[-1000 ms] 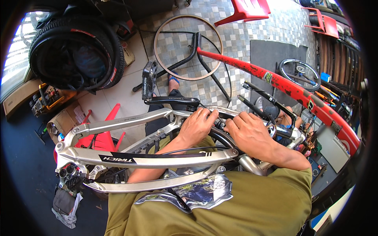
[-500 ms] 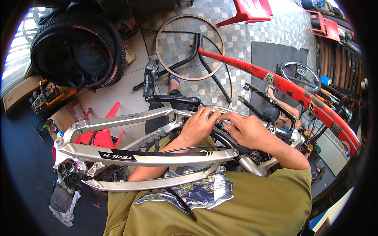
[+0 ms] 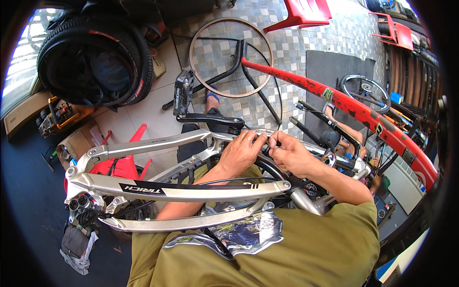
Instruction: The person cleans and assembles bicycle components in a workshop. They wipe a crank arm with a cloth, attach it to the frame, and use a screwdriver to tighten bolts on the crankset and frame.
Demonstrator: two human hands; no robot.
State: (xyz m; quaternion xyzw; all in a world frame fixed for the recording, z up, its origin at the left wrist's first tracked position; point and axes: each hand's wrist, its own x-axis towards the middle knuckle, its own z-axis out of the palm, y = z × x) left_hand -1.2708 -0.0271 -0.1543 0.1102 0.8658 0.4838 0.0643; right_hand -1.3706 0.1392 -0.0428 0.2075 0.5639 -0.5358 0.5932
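Note:
A silver bicycle frame [image 3: 191, 189] lies across in front of me, with black panels on its tubes. My left forearm passes through the frame, and my left hand [image 3: 241, 153] is closed near the crank, thumb and fingertips pinched together. Beside it, my right hand [image 3: 294, 155] is curled closed, thumb against its fingers. Whatever small thing sits between the fingertips is hidden or too small to name. A black crank arm [image 3: 210, 118] with a black pedal [image 3: 183, 95] stands just beyond my left hand. Part of a tyre [image 3: 177, 173] shows inside the frame.
A chipped red tube [image 3: 315, 86] with a black forked end slants across the far right. A bare rim [image 3: 192, 62] lies on the tiles. Stacked tyres [image 3: 143, 57] stand far left, a red stool [image 3: 122, 165] nearer. Another person's bare leg [image 3: 345, 130] shows at right.
My right hand has turned and curled tighter, its fingers now folded in and lifted slightly from the left fingertips. The left hand stays almost in place.

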